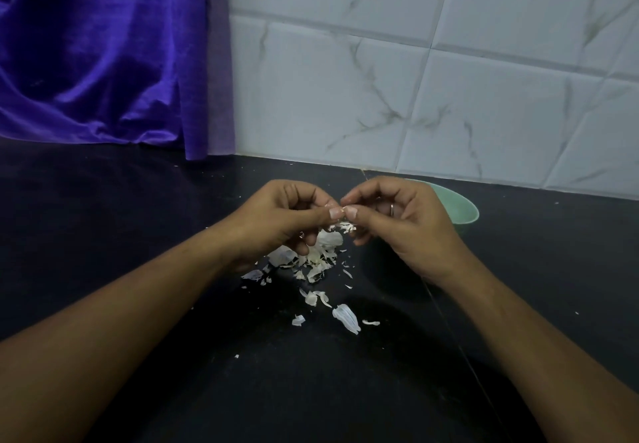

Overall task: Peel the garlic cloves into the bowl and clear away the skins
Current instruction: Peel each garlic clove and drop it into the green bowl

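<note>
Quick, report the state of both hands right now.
Left hand: fingers curled, pinching the garlic clove.
Right hand: fingers curled, pinching the same clove from the other side.

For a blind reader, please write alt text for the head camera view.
The left hand and right hand pinch a small garlic clove with loose skin above a black countertop. White papery garlic skins lie scattered beneath, and a pale green bowl stands behind the right hand. Purple cloth and white marbled tiles fill the background.

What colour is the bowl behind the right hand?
Pale mint green bowl, seen in the head view, partly hidden by the right hand.
</note>
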